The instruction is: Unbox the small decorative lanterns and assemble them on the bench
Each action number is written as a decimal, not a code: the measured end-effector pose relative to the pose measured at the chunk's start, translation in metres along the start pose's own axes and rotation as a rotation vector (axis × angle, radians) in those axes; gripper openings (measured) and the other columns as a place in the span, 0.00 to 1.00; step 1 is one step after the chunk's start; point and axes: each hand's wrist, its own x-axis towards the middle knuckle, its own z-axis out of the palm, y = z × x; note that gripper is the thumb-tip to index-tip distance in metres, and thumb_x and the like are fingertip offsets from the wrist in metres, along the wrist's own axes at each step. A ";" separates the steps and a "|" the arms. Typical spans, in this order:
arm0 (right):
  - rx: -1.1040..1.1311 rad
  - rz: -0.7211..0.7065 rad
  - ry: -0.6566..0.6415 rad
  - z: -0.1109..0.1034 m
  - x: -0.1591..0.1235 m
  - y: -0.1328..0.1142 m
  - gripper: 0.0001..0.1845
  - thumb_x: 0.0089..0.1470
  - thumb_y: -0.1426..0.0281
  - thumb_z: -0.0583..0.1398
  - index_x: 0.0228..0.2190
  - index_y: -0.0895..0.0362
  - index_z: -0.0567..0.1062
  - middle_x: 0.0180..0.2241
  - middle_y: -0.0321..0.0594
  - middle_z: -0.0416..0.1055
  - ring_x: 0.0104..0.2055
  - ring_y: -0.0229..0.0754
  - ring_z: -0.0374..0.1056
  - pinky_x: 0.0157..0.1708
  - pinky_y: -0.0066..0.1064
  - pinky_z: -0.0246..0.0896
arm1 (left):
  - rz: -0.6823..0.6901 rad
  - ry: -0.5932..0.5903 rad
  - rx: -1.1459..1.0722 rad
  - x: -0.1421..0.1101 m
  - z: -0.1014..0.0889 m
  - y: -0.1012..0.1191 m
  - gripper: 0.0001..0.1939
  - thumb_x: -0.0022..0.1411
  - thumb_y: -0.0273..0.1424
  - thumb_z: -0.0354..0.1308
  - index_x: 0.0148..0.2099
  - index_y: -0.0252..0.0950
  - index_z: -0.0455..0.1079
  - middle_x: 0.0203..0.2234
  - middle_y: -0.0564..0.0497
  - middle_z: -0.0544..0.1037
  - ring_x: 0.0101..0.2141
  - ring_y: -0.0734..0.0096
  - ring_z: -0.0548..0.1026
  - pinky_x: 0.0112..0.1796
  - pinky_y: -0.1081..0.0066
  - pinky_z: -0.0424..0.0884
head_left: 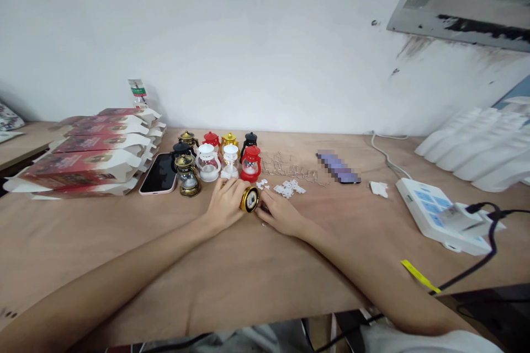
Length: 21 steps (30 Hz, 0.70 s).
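My left hand (226,202) is wrapped round a small gold lantern (250,199), which lies tipped so that its round black-and-gold base faces me. Close against the base's right side, my right hand (284,213) has its fingers pinched together; a dark bit shows at the fingertips, too small to name. Just beyond the hands stand several little lanterns, among them a red lantern (250,164), a white lantern (207,162) and a bronze lantern (187,175). Small white plastic pieces (290,188) lie in a pile past my right hand, with thin wire handles (285,167) behind them.
Flattened red-and-white boxes (93,165) are stacked at the left, beside a phone (159,173). Another phone (337,166) lies right of the wires. A power strip (434,212) with black cables and white foam-like sleeves (476,146) occupy the right side.
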 end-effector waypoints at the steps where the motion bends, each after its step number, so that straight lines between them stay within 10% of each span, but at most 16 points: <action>1: 0.005 0.003 -0.004 0.000 0.000 0.000 0.04 0.54 0.72 0.51 0.28 0.54 0.59 0.30 0.40 0.64 0.31 0.42 0.60 0.32 0.32 0.59 | -0.003 0.003 0.001 0.000 0.000 0.000 0.10 0.54 0.25 0.51 0.41 0.36 0.63 0.33 0.47 0.76 0.36 0.60 0.71 0.37 0.63 0.58; 13: -0.044 -0.042 -0.010 -0.003 -0.001 -0.001 0.04 0.50 0.76 0.49 0.28 0.55 0.60 0.32 0.43 0.64 0.34 0.44 0.59 0.36 0.36 0.60 | 0.022 0.034 0.010 0.000 0.001 0.000 0.11 0.53 0.24 0.51 0.41 0.36 0.62 0.34 0.47 0.76 0.36 0.60 0.71 0.36 0.64 0.58; 21: -0.044 -0.089 -0.032 -0.006 -0.004 -0.005 0.20 0.51 0.52 0.57 0.34 0.57 0.66 0.38 0.48 0.66 0.44 0.51 0.61 0.47 0.46 0.59 | 0.008 0.020 0.010 -0.001 0.001 0.000 0.12 0.52 0.24 0.52 0.41 0.36 0.62 0.35 0.47 0.76 0.36 0.61 0.72 0.36 0.63 0.58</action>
